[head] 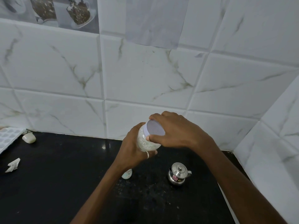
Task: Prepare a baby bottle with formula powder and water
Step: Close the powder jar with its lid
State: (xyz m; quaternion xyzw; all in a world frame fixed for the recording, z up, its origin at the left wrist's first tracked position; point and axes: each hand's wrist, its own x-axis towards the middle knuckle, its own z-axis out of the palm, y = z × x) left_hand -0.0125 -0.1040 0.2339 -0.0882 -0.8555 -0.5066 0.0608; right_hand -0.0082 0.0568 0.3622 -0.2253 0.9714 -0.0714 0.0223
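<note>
A clear jar [146,143] with white powder inside is held tilted above the black counter [64,175]. My left hand [132,151] wraps around the jar's body from below. My right hand [176,130] grips the jar's white lid [155,129] with fingers around its rim. A small pale bottle-like object [127,174] lies on the counter, mostly hidden under my left wrist. A small steel lidded pot with a spout [177,173] stands on the counter to the right.
White marble-pattern tiles form the back wall and the right wall [275,143]. At far left lie a tray with heart-shaped moulds [8,138], a pale soap-like lump [29,137] and a crumpled paper scrap [13,165].
</note>
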